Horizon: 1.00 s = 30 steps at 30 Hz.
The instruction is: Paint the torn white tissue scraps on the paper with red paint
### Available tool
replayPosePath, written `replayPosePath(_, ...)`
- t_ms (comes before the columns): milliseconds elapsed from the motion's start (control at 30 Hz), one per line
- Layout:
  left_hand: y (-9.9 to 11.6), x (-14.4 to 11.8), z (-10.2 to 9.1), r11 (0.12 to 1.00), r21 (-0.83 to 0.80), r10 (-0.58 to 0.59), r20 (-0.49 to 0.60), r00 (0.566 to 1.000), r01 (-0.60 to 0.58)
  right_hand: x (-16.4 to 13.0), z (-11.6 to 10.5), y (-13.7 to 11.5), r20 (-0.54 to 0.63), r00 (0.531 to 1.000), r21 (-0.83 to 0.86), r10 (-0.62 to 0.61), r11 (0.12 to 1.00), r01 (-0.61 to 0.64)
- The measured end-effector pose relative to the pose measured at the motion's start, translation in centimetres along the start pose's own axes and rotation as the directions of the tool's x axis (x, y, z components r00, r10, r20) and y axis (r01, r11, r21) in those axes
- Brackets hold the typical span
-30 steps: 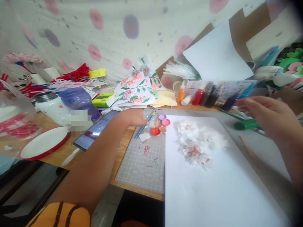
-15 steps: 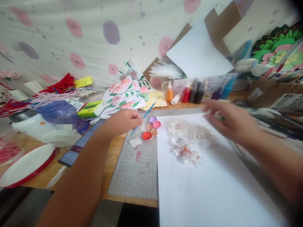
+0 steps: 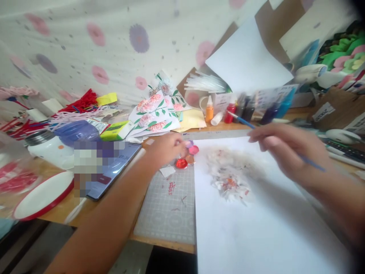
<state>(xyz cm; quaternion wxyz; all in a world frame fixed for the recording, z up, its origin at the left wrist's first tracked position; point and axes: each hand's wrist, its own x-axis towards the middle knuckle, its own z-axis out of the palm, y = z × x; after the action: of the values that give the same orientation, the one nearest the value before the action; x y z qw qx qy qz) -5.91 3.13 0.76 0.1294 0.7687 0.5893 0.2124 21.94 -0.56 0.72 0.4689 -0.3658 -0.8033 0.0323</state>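
A: Right hand (image 3: 288,152) — fingers pinched shut on a thin blue-handled paintbrush (image 3: 281,142), held mid-shaft over the far part of the large white paper sheet (image 3: 256,228), tip aimed at the far edge of the worktop (image 3: 65,207).
B: Left hand (image 3: 167,148)?
A: Fingers curled down onto the cluster of small round paint pots, red, pink and purple (image 3: 186,154), on the grey gridded cutting mat (image 3: 171,205); whether it grips one, cannot tell.
B: Handling?
A: Brush looks light, stiff, slim, probably easy to roll; hold near the middle. Pots look small and tippable.
B: Room?
A: Near half of the sheet is bare. Torn white paper scraps with red flecks (image 3: 228,175) sit under the brush. Far edge is crowded with ink bottles (image 3: 230,110); a phone (image 3: 114,169) lies left of the mat.
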Motion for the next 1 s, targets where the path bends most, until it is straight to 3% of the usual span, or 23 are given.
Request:
replayPosePath(33,-1.3,0.6,-0.2,0.992,0.113,-0.063,-0.014,0.998,0.064,-0.1,-0.4,0.6,-0.002,0.992,0.202,0.123,0.972,-0.120)
replayPosePath(100,-3.5,1.6,-0.4,0.958,0.223,-0.200,0.058,0.978,0.182,-0.1,-0.8,1.7,0.035,0.945,0.546,0.326,0.786,-0.292)
replayPosePath(167,-4.7,2.1,-0.3,0.938,0.257,-0.268,0.103,0.958,0.235,-0.1,-1.0,2.3,0.050,0.900,0.698,0.433,0.629,-0.342)
replayPosePath(367,-5.5,2.3,0.0,0.920,0.266,-0.308,0.038,0.951,0.287,0.3,-1.1,2.0,0.027,0.861,0.757,0.509,0.552,-0.350)
replayPosePath(633,-5.6,2.6,-0.2,0.944,0.241,-0.257,0.114,0.960,0.225,0.1,-1.1,2.3,0.170,0.855,0.771,0.490,0.474,-0.426)
replayPosePath(767,-4.0,1.9,-0.7,0.974,0.114,-0.211,0.167,0.963,0.194,0.0,-0.7,2.1,0.205,0.859,0.784,0.470,0.447,-0.431)
replayPosePath(833,-3.3,1.6,-0.9,0.978,-0.088,-0.160,0.246,0.956,0.187,0.0,-0.6,1.8,0.218,0.866,0.787,0.450,0.444,-0.429)
replayPosePath(933,-2.6,1.3,-1.1,0.846,-0.494,-0.050,0.299,0.953,0.200,-0.1,-0.4,1.3,0.236,0.884,0.785,0.403,0.457,-0.419)
replayPosePath(1000,-2.2,1.2,-1.2,0.780,-0.603,-0.006,0.263,0.965,0.169,-0.2,-0.2,1.0,0.241,0.900,0.780,0.363,0.480,-0.402)
